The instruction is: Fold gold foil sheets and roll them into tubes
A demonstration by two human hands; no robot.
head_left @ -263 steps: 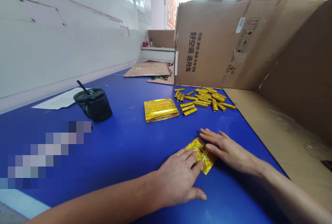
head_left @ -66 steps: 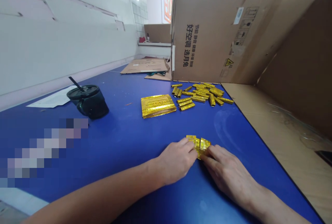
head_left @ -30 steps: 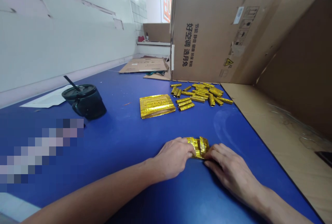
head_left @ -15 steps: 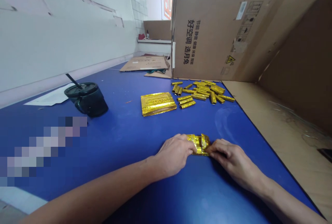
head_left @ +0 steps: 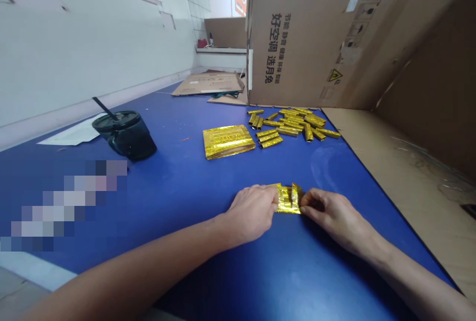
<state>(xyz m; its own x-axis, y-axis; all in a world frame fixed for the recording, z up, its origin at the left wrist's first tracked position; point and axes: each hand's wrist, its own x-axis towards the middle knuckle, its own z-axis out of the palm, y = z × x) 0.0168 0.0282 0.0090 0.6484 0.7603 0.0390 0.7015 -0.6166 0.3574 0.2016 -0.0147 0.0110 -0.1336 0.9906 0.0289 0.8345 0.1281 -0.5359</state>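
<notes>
A small piece of gold foil paper (head_left: 286, 203) lies on the blue table, partly folded, with a flap standing up near its right end. My left hand (head_left: 255, 209) is closed over the left end of it, fingers curled and hiding that part. At the right end, my right hand (head_left: 327, 212) pinches the edge between thumb and fingers. Farther back sits a flat stack of gold foil sheets (head_left: 228, 141). To the right of the stack are several folded gold foil tubes (head_left: 292, 122), some loosely piled and some lined up side by side.
A dark mug with a lid and straw (head_left: 128, 135) stands at the left, by a white paper (head_left: 72, 131). A large cardboard box (head_left: 305, 58) rises behind the tubes. Flat cardboard (head_left: 208, 84) lies at the back. The table's right edge borders brown cardboard (head_left: 375, 147).
The flap at the paper's right end stands more upright, and my right hand has shifted slightly along the edge. My left hand stays on the left end. The view has tilted slightly.
</notes>
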